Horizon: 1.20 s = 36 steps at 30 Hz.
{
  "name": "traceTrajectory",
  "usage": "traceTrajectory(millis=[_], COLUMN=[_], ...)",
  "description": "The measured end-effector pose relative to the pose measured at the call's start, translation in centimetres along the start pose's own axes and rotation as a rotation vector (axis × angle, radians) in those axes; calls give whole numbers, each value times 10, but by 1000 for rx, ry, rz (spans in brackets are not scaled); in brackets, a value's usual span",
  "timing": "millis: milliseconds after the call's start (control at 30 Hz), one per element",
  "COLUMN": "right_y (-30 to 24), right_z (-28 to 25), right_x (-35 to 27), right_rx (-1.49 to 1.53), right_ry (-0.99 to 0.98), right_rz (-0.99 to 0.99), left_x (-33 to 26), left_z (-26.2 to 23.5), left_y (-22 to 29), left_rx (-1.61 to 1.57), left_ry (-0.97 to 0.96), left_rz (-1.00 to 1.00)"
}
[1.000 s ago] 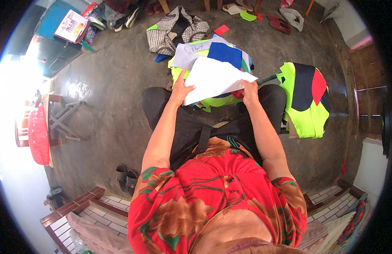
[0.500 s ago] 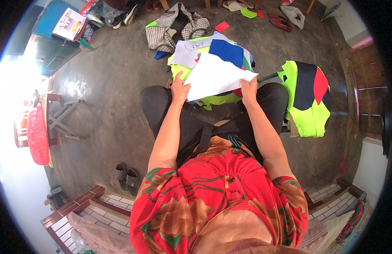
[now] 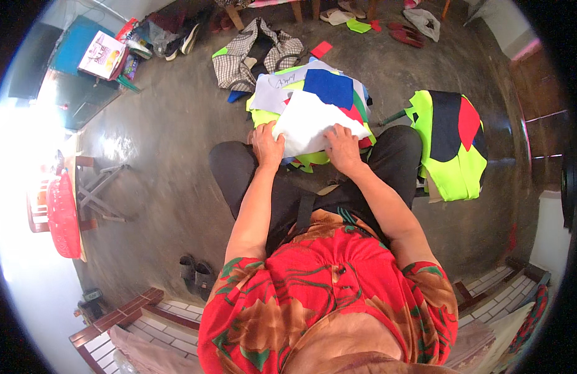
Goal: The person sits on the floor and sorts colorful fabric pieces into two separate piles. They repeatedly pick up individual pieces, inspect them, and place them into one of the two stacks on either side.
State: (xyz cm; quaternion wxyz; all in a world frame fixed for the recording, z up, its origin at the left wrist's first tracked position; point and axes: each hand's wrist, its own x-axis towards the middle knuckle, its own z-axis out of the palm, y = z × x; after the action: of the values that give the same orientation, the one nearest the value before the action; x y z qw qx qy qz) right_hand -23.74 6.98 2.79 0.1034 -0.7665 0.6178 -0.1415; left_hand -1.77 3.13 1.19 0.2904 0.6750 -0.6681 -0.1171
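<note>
A white piece of cloth (image 3: 307, 118) lies over a pile of coloured fabric pieces in front of my knees. My left hand (image 3: 268, 146) has its fingers bent over the cloth's left edge. On the near right part of the same cloth is my right hand (image 3: 343, 148), its fingers curled onto it. Around the cloth show a blue piece (image 3: 329, 87), a pale grey piece (image 3: 269, 92) with dark pen marks, and neon yellow fabric (image 3: 261, 117). What supports the pile is hidden.
To the right hangs a stack of neon yellow, black and red fabric (image 3: 453, 146). A checked cloth (image 3: 238, 62) lies on the floor beyond the pile, near a small red scrap (image 3: 321, 49). Dark sandals (image 3: 197, 274) are at the lower left, and a folding stand (image 3: 102, 192) is farther left.
The white cloth has come down flatter onto the pile. My right hand has moved left from its far right corner onto its near part; my left hand has shifted slightly.
</note>
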Motion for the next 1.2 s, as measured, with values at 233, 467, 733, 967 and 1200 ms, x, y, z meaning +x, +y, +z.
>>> traceTrajectory(millis=[233, 467, 733, 967, 1200], right_y=[-2, -1, 8, 4, 7], right_z=[-6, 0, 4, 4, 10], right_x=[2, 5, 8, 8, 7], right_rx=[-16, -35, -3, -28, -86], right_ry=[-148, -122, -104, -89, -30], right_rz=[12, 1, 5, 0, 35], left_x=[19, 67, 78, 69, 17], left_z=[5, 33, 44, 22, 10], left_y=[16, 30, 46, 40, 36], left_rx=[-87, -8, -21, -56, -18], left_ry=[-20, -192, -289, -65, -230], left_rz=[205, 154, 241, 295, 420])
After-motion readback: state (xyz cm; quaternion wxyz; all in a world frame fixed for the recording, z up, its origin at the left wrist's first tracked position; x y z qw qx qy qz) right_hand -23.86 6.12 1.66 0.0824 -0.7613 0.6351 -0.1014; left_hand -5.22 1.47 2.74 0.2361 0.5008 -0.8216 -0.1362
